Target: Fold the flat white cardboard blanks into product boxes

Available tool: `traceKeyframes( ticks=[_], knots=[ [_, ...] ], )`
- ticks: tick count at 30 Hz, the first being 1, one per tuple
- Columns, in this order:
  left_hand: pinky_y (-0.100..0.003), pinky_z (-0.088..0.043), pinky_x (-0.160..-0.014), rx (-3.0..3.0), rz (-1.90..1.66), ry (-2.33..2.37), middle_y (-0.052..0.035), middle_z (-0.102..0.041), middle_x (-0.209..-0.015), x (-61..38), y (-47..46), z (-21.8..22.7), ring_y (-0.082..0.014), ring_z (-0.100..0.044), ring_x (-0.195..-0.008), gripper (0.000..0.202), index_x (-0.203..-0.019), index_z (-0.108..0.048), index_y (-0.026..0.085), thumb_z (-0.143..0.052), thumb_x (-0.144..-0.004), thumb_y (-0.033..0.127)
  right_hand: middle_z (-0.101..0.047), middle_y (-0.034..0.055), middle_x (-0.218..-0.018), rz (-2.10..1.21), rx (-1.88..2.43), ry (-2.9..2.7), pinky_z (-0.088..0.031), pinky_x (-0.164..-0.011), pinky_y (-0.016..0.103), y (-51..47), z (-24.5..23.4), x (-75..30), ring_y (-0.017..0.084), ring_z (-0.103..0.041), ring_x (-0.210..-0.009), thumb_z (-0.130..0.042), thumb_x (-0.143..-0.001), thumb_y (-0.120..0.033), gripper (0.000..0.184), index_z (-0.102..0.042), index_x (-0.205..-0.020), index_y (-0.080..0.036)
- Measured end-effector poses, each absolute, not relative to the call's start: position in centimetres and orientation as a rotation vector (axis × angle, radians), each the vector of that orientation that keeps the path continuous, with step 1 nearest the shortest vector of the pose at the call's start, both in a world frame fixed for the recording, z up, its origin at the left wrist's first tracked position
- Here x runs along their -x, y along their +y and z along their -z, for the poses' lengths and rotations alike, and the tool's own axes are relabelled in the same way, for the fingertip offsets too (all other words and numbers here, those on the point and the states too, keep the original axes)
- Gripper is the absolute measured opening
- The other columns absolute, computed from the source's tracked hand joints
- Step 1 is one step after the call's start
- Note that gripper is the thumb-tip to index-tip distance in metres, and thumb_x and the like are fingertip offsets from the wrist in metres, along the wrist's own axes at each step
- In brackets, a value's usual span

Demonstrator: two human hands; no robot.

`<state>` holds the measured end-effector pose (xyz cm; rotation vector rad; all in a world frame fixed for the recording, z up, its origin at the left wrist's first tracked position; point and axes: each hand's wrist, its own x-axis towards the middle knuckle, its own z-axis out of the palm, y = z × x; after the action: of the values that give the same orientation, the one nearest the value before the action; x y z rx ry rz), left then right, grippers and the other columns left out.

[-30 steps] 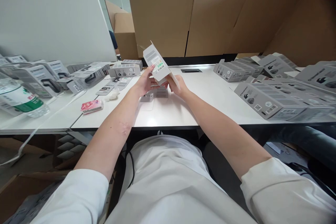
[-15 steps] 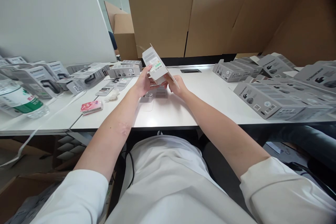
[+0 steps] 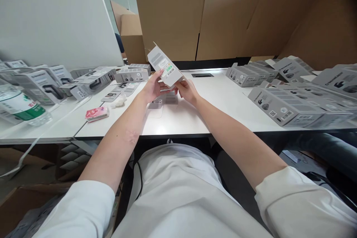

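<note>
A grey-and-white cardboard box [image 3: 165, 66] with a barcode and a green label is tilted in the air above the desk, a flap standing up at its far end. Closed around its left side is my left hand [image 3: 154, 88], thumb on the printed face. My right hand [image 3: 187, 90] grips the near right end, where the fingers partly hide the edge. Beneath the hands lies another printed grey carton piece [image 3: 170, 99], flat on the white desk [image 3: 181, 121].
Several similar boxes stand at the right [image 3: 290, 106] and left [image 3: 41, 85]. A water bottle [image 3: 22, 106], a pink packet [image 3: 97, 113], crumpled white tissue [image 3: 119, 101] and flat cartons [image 3: 119, 91] lie at the left. A tall cardboard panel [image 3: 171, 15] stands behind the desk.
The held box has turned, its far end shifting left and up. My right hand has changed its grip at the near end; my left hand stays almost in place.
</note>
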<state>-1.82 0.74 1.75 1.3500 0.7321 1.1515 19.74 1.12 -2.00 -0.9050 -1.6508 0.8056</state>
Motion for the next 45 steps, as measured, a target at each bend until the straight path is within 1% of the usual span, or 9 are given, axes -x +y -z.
traceKeyframes(
  ticks=[9, 15, 20, 24, 28, 33, 36, 39, 45],
  knots=[
    [-0.064, -0.06, -0.127, -1.359, -1.142, 0.674, -0.0146, -0.09, -0.13, 2.0, 0.8, -1.5, -0.0456, -0.083, -0.137, 0.089, -0.136, -0.079, 0.028, -0.095, -0.08, 0.095, -0.07, 0.0043, -0.069, -1.027, 0.874, -1.428, -0.044, -0.056, 0.029, 1.7, 1.2, -19.6, 0.015, -0.053, -0.06, -0.079, -0.114, -0.047, 0.046, -0.073, -0.074, -0.022],
    [-0.058, -0.062, -0.124, -1.443, -1.1, 0.606, -0.0114, -0.089, -0.118, 1.8, 0.6, -1.3, -0.038, -0.084, -0.13, 0.07, -0.115, -0.083, 0.026, -0.104, -0.082, 0.084, -0.055, -0.0019, -0.065, -1.417, 0.775, -1.336, -0.047, -0.061, 0.027, 0.8, -0.1, -19.8, 0.013, -0.043, -0.058, -0.086, -0.111, -0.057, 0.052, -0.071, -0.075, -0.023],
    [-0.061, -0.062, -0.126, -1.471, -1.096, 0.566, -0.0113, -0.09, -0.12, 1.9, 0.2, -1.3, -0.0341, -0.084, -0.116, 0.061, -0.118, -0.09, 0.024, -0.106, -0.084, 0.072, -0.055, -0.0024, -0.066, -1.526, 0.81, -1.419, -0.047, -0.06, 0.027, -0.3, -0.3, -19.3, 0.014, -0.044, -0.06, -0.087, -0.11, -0.061, 0.051, -0.069, -0.079, -0.024],
    [-0.058, -0.063, -0.127, -1.375, -1.215, 0.615, -0.0108, -0.087, -0.127, 1.9, 0.8, -1.3, -0.0351, -0.083, -0.125, 0.06, -0.114, -0.086, 0.025, -0.108, -0.081, 0.07, -0.07, 0.0006, -0.086, -1.362, 0.883, -1.329, -0.048, -0.058, 0.028, -0.2, 0.0, -19.1, 0.014, -0.048, -0.063, -0.096, -0.101, -0.071, 0.051, -0.072, -0.096, -0.026],
    [-0.05, -0.068, -0.113, -1.195, -1.402, 0.764, -0.0078, -0.079, -0.114, 2.1, 2.2, -1.1, -0.0349, -0.082, -0.126, 0.071, -0.116, -0.077, 0.029, -0.109, -0.075, 0.078, -0.076, 0.0059, -0.107, -1.033, 1.069, -1.217, -0.053, -0.06, 0.031, 1.5, 0.9, -19.9, 0.017, -0.058, -0.073, -0.101, -0.095, -0.068, 0.051, -0.075, -0.113, -0.028],
    [-0.047, -0.068, -0.093, -1.131, -1.43, 0.993, -0.0051, -0.075, -0.098, 2.5, 3.8, -0.3, -0.0291, -0.08, -0.093, 0.092, -0.123, -0.073, 0.031, -0.104, -0.066, 0.096, -0.084, 0.0093, -0.127, -0.617, 1.04, -1.351, -0.068, -0.1, 0.045, 3.1, 1.8, -21.0, 0.03, -0.077, -0.115, -0.101, -0.091, -0.068, 0.067, -0.08, -0.143, -0.031],
    [-0.052, -0.067, -0.092, -1.178, -1.377, 1.022, -0.0085, -0.08, -0.1, 2.6, 4.3, 0.4, -0.0333, -0.082, -0.092, 0.101, -0.133, -0.074, 0.031, -0.099, -0.067, 0.103, -0.089, 0.0102, -0.13, -0.546, 0.976, -1.468, -0.065, -0.107, 0.045, 2.7, 1.9, -20.8, 0.03, -0.078, -0.121, -0.1, -0.093, -0.063, 0.051, -0.089, -0.131, -0.03],
    [-0.053, -0.067, -0.096, -1.218, -1.328, 0.965, -0.012, -0.085, -0.107, 2.5, 4.3, 0.6, -0.0379, -0.086, -0.102, 0.103, -0.14, -0.074, 0.033, -0.092, -0.072, 0.107, -0.09, 0.008, -0.11, -0.588, 0.959, -1.484, -0.064, -0.092, 0.037, 2.2, 1.8, -20.2, 0.027, -0.079, -0.105, -0.095, -0.101, -0.061, 0.036, -0.091, -0.101, -0.025],
    [-0.052, -0.069, -0.103, -1.251, -1.316, 0.857, -0.0123, -0.089, -0.121, 2.1, 3.3, -0.2, -0.0407, -0.087, -0.122, 0.096, -0.138, -0.076, 0.033, -0.088, -0.076, 0.106, -0.079, 0.0051, -0.08, -0.841, 0.948, -1.356, -0.065, -0.065, 0.03, 1.3, 0.8, -19.3, 0.02, -0.073, -0.074, -0.104, -0.091, -0.077, 0.063, -0.077, -0.078, -0.022]
  ],
)
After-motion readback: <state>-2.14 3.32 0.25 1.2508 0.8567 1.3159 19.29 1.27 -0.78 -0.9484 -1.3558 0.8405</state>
